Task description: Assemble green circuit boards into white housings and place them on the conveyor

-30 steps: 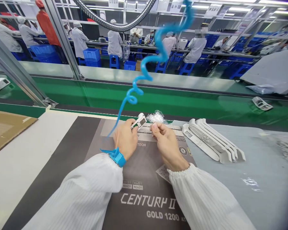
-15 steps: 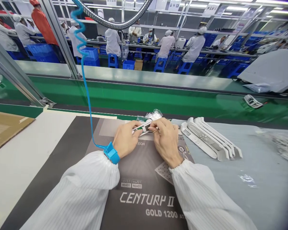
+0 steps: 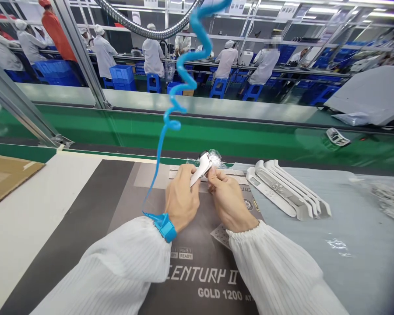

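Observation:
My left hand [image 3: 183, 197] is closed around a white plastic housing [image 3: 202, 169], which tilts up to the right with a dark part at its upper end. The fingertips of my right hand [image 3: 228, 197] pinch at the housing's right side; what exactly lies between them is hidden. A blue wrist strap [image 3: 166, 226] circles my left wrist, and its coiled cord [image 3: 180, 94] rises past the work. Clear crinkled plastic [image 3: 216, 158] lies just behind the housing. Under my hands is a dark printed cardboard sheet [image 3: 213, 249].
Several white plastic shells [image 3: 287, 190] lie side by side on the pale sheet at right, with a clear bag of parts [image 3: 389, 197] beyond. Brown cardboard [image 3: 11, 177] lies at left. A green conveyor [image 3: 216, 131] crosses behind, carrying a white device [image 3: 337, 137]. People sit farther back.
My left hand has moved right and turned the piece, so its white outside shows instead of the green circuit board. My right hand has shifted slightly down. The blue cord swung right.

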Demonstrator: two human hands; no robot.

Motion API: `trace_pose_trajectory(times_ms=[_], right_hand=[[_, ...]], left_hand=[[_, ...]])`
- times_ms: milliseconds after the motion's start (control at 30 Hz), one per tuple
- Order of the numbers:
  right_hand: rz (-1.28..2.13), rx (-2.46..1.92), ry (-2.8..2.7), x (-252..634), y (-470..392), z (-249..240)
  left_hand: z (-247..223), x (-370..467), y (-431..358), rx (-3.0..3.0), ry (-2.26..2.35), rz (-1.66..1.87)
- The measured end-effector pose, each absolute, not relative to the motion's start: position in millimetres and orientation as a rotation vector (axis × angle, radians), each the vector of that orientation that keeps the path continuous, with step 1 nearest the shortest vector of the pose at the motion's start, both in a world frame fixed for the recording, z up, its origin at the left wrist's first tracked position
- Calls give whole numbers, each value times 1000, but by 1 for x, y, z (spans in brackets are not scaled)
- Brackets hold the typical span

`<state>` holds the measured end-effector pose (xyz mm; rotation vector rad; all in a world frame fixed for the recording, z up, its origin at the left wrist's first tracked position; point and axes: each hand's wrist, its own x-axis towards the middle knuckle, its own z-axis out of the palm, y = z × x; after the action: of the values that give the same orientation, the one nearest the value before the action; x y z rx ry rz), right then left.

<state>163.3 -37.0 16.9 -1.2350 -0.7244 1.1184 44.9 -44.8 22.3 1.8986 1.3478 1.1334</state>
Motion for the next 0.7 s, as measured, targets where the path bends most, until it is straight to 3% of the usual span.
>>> trace_pose_trajectory(times_ms=[167,367,700], right_hand=[[1163,-1125,-868,165,-38,17],[822,-1332,-1070,170,-35,12],[722,-1340,-1078,169,-35,13]], left_hand=[[20,28,-20,1594,1532,1055],[32,13,-8,1062,1156,942],[39,20,-17,948,993,860]])
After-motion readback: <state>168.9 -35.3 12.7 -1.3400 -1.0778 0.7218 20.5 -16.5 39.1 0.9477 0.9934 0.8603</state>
